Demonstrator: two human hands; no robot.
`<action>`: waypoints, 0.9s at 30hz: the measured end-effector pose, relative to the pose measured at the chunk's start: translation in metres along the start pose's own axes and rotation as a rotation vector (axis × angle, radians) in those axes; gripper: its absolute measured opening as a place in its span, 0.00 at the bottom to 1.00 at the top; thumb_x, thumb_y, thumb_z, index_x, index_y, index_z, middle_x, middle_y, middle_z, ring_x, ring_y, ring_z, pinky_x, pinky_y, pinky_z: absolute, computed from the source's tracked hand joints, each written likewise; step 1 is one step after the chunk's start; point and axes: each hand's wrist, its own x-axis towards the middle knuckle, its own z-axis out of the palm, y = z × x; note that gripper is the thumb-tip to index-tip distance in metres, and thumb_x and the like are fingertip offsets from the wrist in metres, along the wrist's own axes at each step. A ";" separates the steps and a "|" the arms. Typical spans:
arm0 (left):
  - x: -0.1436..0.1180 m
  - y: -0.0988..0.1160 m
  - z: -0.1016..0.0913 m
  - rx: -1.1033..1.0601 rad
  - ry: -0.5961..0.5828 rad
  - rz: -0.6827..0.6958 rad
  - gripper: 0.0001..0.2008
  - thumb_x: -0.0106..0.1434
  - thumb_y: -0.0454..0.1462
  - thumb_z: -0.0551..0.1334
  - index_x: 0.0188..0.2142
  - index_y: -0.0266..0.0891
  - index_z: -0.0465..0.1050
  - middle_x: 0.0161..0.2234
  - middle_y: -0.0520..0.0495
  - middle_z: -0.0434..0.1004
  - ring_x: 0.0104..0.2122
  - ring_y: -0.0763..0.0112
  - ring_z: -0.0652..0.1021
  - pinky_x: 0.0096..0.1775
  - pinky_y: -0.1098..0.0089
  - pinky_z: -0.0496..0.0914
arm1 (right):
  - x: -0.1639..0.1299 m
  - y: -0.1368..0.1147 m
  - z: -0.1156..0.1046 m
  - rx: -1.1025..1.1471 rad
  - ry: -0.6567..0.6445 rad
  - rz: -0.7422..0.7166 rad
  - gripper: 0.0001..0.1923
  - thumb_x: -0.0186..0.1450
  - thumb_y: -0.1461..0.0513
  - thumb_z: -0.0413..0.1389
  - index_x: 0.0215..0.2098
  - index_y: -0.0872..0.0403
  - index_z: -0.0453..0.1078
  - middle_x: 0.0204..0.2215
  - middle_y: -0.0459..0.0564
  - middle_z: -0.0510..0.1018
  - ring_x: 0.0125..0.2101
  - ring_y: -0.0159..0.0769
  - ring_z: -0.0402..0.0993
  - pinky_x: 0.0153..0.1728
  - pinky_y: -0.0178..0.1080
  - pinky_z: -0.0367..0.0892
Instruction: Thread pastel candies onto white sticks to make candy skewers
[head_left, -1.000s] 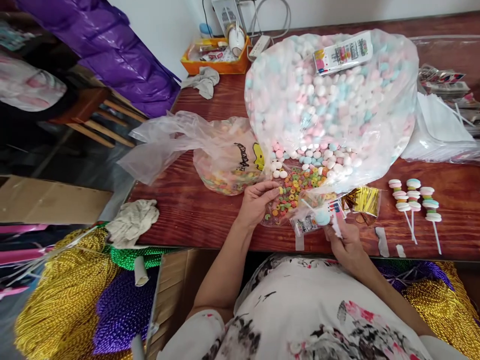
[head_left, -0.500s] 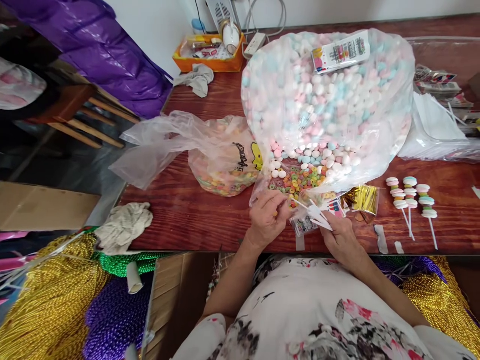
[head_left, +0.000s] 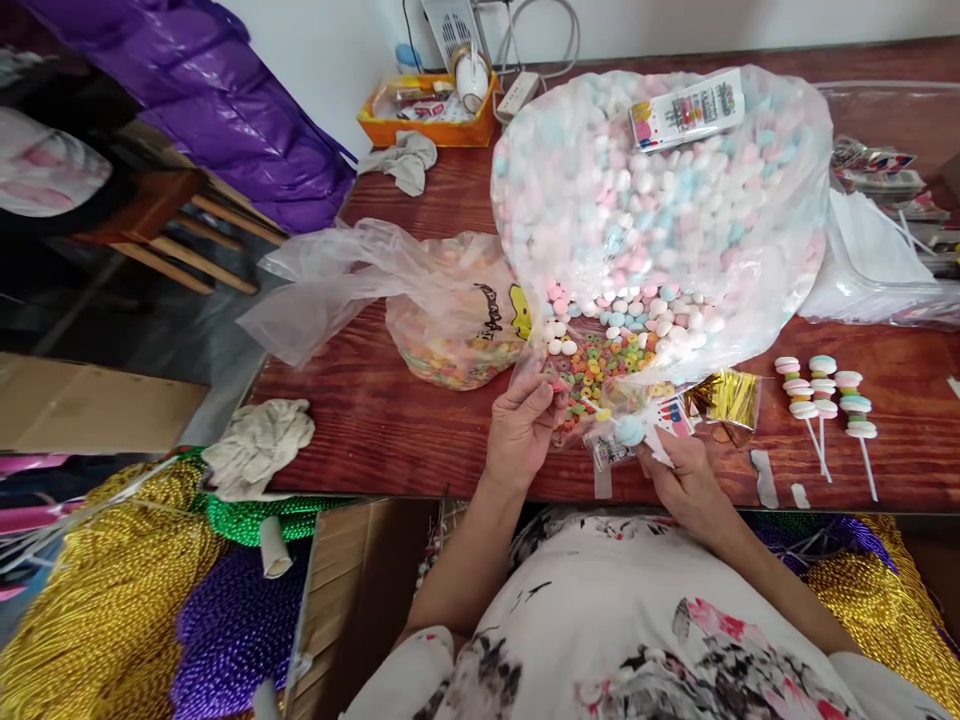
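Observation:
My left hand (head_left: 521, 428) pinches a small coloured ring candy at the edge of a pile of coloured ring candies (head_left: 600, 365) near the table's front. My right hand (head_left: 682, 480) grips a white stick with a pale blue round candy (head_left: 628, 430) on it. Above both hands lies a large clear bag of pastel round candies (head_left: 660, 200), its mouth open toward me. A smaller bag of coloured rings (head_left: 457, 320) sits to the left of it.
Three finished candy sticks (head_left: 825, 395) lie at the right beside a gold foil packet (head_left: 726, 398). A stack of clear bags (head_left: 870, 255) is at far right, an orange tray (head_left: 427, 110) at the back. A rag (head_left: 259, 445) hangs over the table's left corner.
My left hand picked among the rings and now holds one up. The right hand's stick now shows the pale blue candy again, close to the left fingers.

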 end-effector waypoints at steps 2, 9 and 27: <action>-0.002 -0.003 0.001 -0.055 -0.016 -0.043 0.14 0.48 0.43 0.78 0.31 0.39 0.82 0.31 0.47 0.82 0.25 0.76 0.75 0.24 0.75 0.69 | -0.001 -0.002 0.004 -0.011 -0.033 -0.033 0.11 0.69 0.66 0.46 0.31 0.51 0.66 0.22 0.44 0.69 0.22 0.32 0.61 0.27 0.35 0.60; -0.010 -0.017 -0.001 -0.039 -0.092 -0.084 0.13 0.50 0.42 0.76 0.35 0.43 0.81 0.34 0.50 0.82 0.30 0.73 0.78 0.32 0.70 0.75 | -0.002 -0.001 0.010 -0.021 -0.038 0.015 0.12 0.65 0.70 0.47 0.36 0.51 0.70 0.26 0.46 0.74 0.26 0.35 0.66 0.30 0.36 0.63; 0.044 0.003 -0.024 1.171 -0.174 0.584 0.07 0.63 0.35 0.63 0.36 0.38 0.80 0.37 0.43 0.83 0.38 0.64 0.80 0.45 0.63 0.74 | -0.019 0.029 -0.008 0.204 0.218 0.233 0.18 0.72 0.56 0.53 0.25 0.52 0.65 0.18 0.41 0.63 0.21 0.30 0.58 0.25 0.36 0.56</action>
